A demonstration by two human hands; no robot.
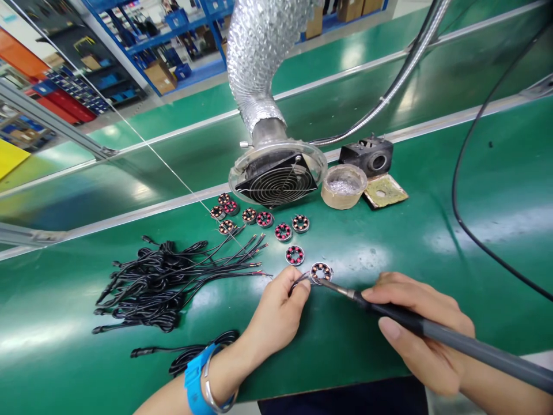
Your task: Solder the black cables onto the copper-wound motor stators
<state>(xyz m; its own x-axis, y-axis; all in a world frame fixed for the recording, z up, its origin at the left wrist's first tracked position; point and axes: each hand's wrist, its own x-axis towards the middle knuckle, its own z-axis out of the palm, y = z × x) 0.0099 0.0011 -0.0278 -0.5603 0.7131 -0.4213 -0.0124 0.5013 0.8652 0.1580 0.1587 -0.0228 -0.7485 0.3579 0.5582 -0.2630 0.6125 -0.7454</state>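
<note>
My right hand [425, 328] is wrapped round the dark handle of a soldering iron [389, 309]. The iron's metal tip meets the near edge of a ring-shaped motor stator [321, 272] with copper windings, lying on the green bench. Just left of that stator, my left hand [283, 311] pinches the end of a black cable [299, 280] between thumb and fingertips. Its thin wire ends reach the stator's rim; whether they touch it I cannot tell. A stator with red windings [294, 255] sits beyond my left fingertips.
Several more stators [264, 218] lie farther back. Bundled black cables [159, 282] spread across the left. A fume-extractor fan [279, 178] hangs from a foil duct [254, 63]. Behind right are a tape roll [343, 187], a yellow sponge [386, 191] and a black iron stand [367, 155].
</note>
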